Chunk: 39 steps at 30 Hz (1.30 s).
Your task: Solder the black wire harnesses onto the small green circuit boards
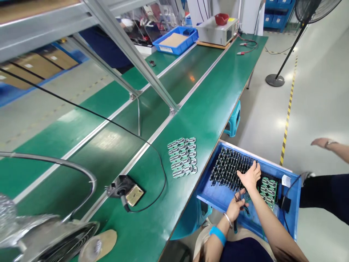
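My left hand (235,209), below a bracelet and a blue wristband, is closed around a pair of pliers (235,226) with dark handles; its jaws are hard to make out. My right hand (251,177) is open, fingers spread, at the right edge of rows of small black components (229,167). Whether it touches them I cannot tell. Both hands are over a blue tray (209,194). To the right of my right hand, a panel of round green circuit boards (268,191) lies in the same tray.
Rows of round circuit boards (182,157) lie on the green workbench (207,109). A soldering iron stand (124,187) with a cable is at left, near a fan (68,240). Teal stools (233,120) stand under the bench edge. Another person's hand (321,142) reaches in at right.
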{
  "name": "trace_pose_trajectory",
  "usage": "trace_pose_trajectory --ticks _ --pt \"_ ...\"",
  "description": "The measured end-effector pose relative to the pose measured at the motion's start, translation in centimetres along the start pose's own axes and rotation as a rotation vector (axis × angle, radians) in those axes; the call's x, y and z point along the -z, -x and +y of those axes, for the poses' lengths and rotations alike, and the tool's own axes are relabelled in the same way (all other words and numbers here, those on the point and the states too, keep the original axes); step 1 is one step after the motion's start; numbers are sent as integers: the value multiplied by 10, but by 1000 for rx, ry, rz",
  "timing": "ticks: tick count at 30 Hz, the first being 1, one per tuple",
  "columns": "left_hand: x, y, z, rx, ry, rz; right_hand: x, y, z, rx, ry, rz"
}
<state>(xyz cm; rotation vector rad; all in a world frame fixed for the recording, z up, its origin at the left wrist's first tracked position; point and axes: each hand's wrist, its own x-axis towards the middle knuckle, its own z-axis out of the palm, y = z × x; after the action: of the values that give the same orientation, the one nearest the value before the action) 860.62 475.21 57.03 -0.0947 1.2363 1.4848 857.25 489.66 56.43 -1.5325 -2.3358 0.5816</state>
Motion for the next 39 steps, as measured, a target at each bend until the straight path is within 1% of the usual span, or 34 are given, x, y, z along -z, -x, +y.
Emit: trace_pose_trajectory --ticks 5,12,25,39 --pt "0 0 0 5 9 0 -1 0 -9 87 27 -8" --pt "-1 1 1 -2 21 3 -5 -3 -19 165 50 -30" --pt "0 -3 -7 4 39 15 -17 -7 -36 220 40 -48" --pt "0 0 -1 -15 24 22 -33 -8 -57 261 29 -74"
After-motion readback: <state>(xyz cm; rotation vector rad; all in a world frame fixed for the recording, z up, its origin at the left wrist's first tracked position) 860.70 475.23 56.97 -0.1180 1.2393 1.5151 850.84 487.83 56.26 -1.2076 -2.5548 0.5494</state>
